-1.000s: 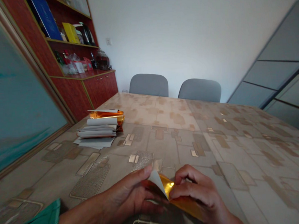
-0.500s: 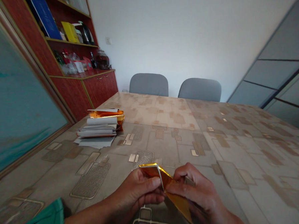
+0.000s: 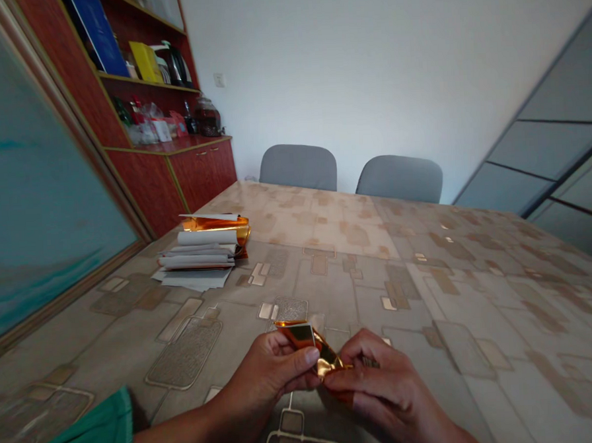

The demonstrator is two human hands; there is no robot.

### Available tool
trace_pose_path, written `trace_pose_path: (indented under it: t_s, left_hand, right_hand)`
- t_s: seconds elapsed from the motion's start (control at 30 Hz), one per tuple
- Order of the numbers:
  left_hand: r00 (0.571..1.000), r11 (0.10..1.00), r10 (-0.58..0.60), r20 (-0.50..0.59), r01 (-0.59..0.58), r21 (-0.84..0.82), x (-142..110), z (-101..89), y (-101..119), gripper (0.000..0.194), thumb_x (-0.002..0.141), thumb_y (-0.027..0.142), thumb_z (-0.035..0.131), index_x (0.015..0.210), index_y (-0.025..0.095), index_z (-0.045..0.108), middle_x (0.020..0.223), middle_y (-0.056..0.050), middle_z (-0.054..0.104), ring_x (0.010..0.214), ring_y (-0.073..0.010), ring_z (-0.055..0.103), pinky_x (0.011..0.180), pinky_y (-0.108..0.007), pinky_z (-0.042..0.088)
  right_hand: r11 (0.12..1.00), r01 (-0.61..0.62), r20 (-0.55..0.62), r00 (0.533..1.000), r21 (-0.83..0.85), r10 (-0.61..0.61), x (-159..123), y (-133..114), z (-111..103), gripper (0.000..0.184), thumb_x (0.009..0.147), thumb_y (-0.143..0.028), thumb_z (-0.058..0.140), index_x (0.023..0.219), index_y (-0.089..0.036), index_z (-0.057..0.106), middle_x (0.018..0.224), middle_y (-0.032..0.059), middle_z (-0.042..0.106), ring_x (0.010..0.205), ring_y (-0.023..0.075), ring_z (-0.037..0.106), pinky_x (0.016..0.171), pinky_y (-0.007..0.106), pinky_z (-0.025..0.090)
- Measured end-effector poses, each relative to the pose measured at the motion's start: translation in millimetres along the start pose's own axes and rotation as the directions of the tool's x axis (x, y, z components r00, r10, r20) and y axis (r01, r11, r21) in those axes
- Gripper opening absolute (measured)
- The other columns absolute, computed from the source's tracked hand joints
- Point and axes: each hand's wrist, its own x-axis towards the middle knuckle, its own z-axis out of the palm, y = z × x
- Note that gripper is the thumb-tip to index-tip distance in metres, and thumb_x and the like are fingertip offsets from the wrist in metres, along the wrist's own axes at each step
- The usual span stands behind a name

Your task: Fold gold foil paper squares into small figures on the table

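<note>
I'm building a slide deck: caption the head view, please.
Left hand and right hand hold a folded gold sheet over a patterned table, a paper pile beyond, leftward.

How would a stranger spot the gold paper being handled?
Start with the large patterned table, then go to the left hand and right hand low in view. The shiny gold paper is held by both, unlike the stacked papers resting farther off to the left.

No writing seems legible anywhere in this rather soft view.
</note>
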Motion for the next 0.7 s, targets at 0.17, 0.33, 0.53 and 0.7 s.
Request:
trace_pose_path:
  t_s: [0.17,0.33,0.53,0.7]
  left_hand:
    - [0.995,0.992,0.096,0.032,-0.098,0.079,5,0.4,-5,0.045,0.06,0.053,0.092,0.072,0.012,0.075,0.062,0.0,0.065,0.058,-0.0106,0.054,0.06,-0.021,0.042]
    - [0.989,0.982,0.138,0.042,-0.143,0.127,7,1.2,-4,0.048,0.058,0.056,0.091,0.067,0.012,0.074,0.057,0.0,0.062,0.057,-0.0117,0.053,0.058,-0.022,0.04]
    - [0.995,0.996,0.052,-0.08,-0.045,0.076,2,1.7,1,0.04,0.061,0.048,0.092,0.075,0.013,0.076,0.069,-0.002,0.07,0.06,-0.0118,0.056,0.06,-0.022,0.044]
    - [0.996,0.986,0.084,0.01,-0.084,0.145,5,-0.4,2,0.038,0.064,0.048,0.089,0.065,0.013,0.073,0.06,-0.001,0.064,0.056,-0.0112,0.052,0.056,-0.022,0.041]
  right_hand:
    - [0.988,-0.077,-0.026,0.996,0.135,0.082,8,-8,2,0.021,0.101,-0.038,0.058,0.103,-0.028,0.077,0.093,0.0044,0.065,0.089,0.0187,0.063,0.075,0.03,0.048]
    - [0.964,-0.088,-0.08,0.991,0.252,0.111,12,-14,4,0.024,0.102,-0.041,0.055,0.097,-0.025,0.073,0.089,0.0038,0.069,0.084,0.0182,0.065,0.075,0.03,0.049]
    - [0.996,-0.037,0.069,0.997,0.083,0.032,6,-16,-6,0.043,0.096,-0.02,0.066,0.134,-0.04,0.062,0.114,0.0046,0.066,0.104,0.0208,0.064,0.086,0.033,0.053]
    - [0.998,0.059,-0.003,0.998,0.014,-0.059,6,-8,-8,0.03,0.093,-0.019,0.071,0.116,-0.038,0.071,0.097,0.0015,0.066,0.089,0.0172,0.065,0.074,0.028,0.052]
